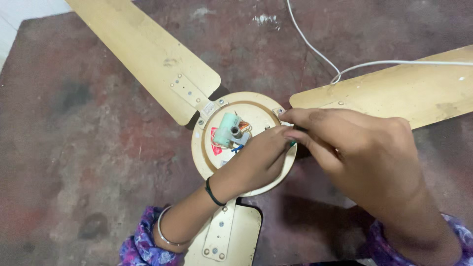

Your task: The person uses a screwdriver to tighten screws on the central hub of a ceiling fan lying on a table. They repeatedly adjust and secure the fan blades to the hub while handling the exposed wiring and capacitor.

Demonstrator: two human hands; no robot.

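A cream ceiling fan lies on the floor, its round motor housing (211,148) facing up with a pale green capacitor (226,129) and coloured wires near its centre. My left hand (258,160) rests on the housing, fingers closed near the right rim. My right hand (354,148) reaches over from the right, fingertips pinched on a small dark green-tipped tool (292,143) at the housing's right edge. The two hands touch there. What the left fingers hold is hidden.
Three fan blades spread out: one to the upper left (148,54), one to the right (394,88), one toward me (231,236). A white cable (320,54) runs across the mottled dark red floor (74,148) behind the fan.
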